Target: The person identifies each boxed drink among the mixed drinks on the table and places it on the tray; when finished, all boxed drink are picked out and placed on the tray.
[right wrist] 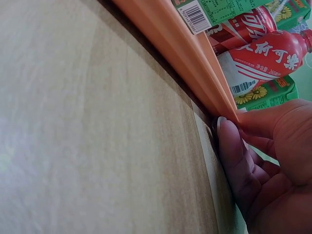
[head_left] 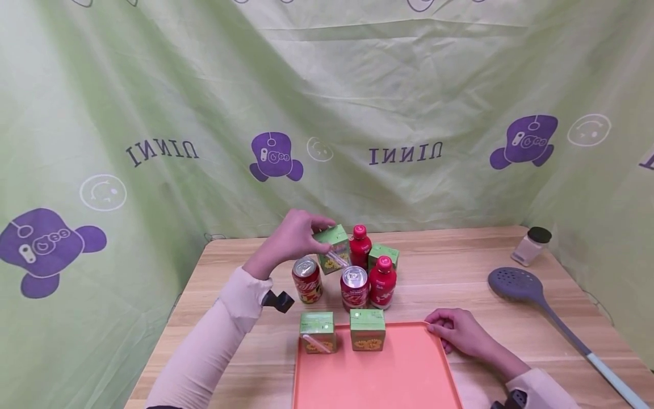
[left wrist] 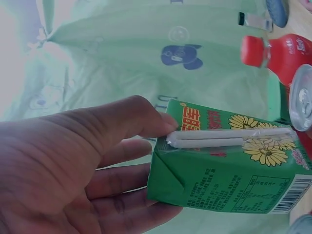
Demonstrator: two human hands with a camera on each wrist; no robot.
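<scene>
I judge the step in hand to be handling the green, box-shaped drink carton [head_left: 334, 253] with a wrapped white straw on its side; I find it tilted in the left hand [head_left: 293, 234], among the red metal can with a silver top [head_left: 307, 286] and the red plastic bottle [head_left: 360, 253]. Whether its base clears the wooden table [head_left: 240, 375] I cannot tell. I advise lifting it above its neighbours before any sideways travel, with light pressure, as the walls would probably dent, and the straw left undisturbed. I also advise only gentle force on the coral-orange rectangular tray [head_left: 393, 378], since two similar green cartons [head_left: 368, 332] stand near its far rim and could topple. As to the hands, I record them well apart. The left is parted about the carton's thickness, pinching one end between thumb and fingers. The right hand [head_left: 462, 334] is nearly closed, thumb and finger pinching the tray's far right corner; its remaining fingers are curled.
</scene>
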